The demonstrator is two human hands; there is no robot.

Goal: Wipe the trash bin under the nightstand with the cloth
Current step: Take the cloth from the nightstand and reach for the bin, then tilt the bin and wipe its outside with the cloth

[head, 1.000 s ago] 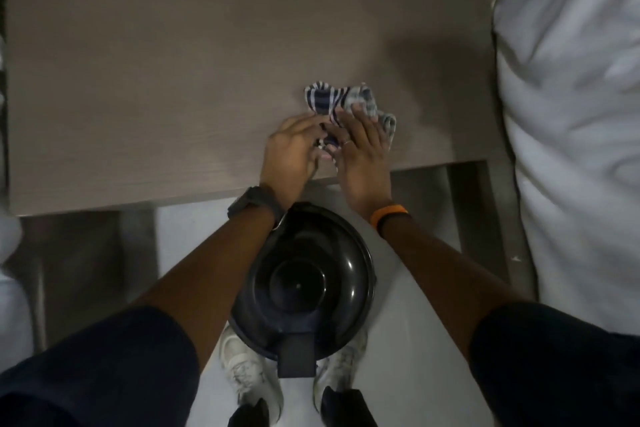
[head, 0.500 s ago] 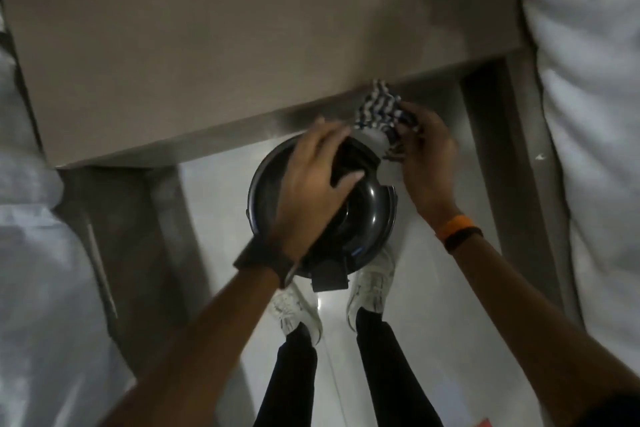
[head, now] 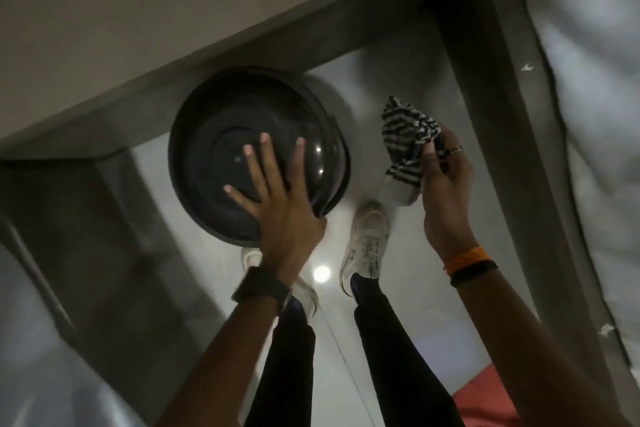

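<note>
Bin [head: 221, 135] on floor [head: 391, 87] at nightstand [head: 138, 10] front edge; left hand [head: 277, 204] flat on lid, fingers spread; right hand [head: 445, 191] clamped on striped cloth [head: 405, 139] beside bin.

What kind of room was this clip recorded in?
Most likely a bedroom, possibly a hotel room: white bedding lies along the right, a wooden nightstand stands beside it, and a small black lidded trash bin sits on the floor beneath.
</note>
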